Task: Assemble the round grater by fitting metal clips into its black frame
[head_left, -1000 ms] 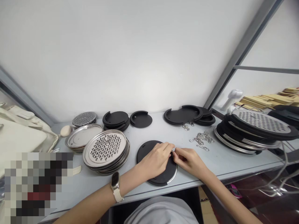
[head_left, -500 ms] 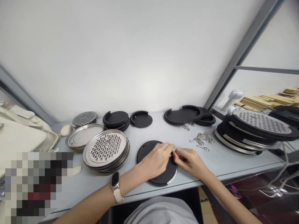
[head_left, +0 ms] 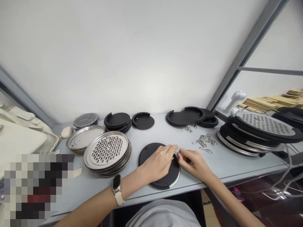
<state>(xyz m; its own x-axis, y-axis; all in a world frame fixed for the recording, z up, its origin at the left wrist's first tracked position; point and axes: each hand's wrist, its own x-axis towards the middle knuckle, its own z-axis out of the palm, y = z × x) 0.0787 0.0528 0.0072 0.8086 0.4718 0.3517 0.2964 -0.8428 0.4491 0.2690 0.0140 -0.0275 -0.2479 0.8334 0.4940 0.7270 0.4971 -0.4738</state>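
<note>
Black disc (head_left: 148, 155) lay flat under the left hand (head_left: 159, 162), round, slot (head_left: 146, 148) pointing away-left, metal rim (head_left: 175, 181) showing by the right hand (head_left: 193, 164). The right one pinched a small metal bit (head_left: 175, 153) at its edge; couldn't tell the left's grip, but it blocked the disc's middle. Loose clips (head_left: 205, 139) sat beyond the right hand, stacked graters (head_left: 106, 151) left of the left.

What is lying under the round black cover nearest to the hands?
A silver rim shows at the near right edge of the black cover; grey tabletop lies around it. The rest underneath is covered.
</note>
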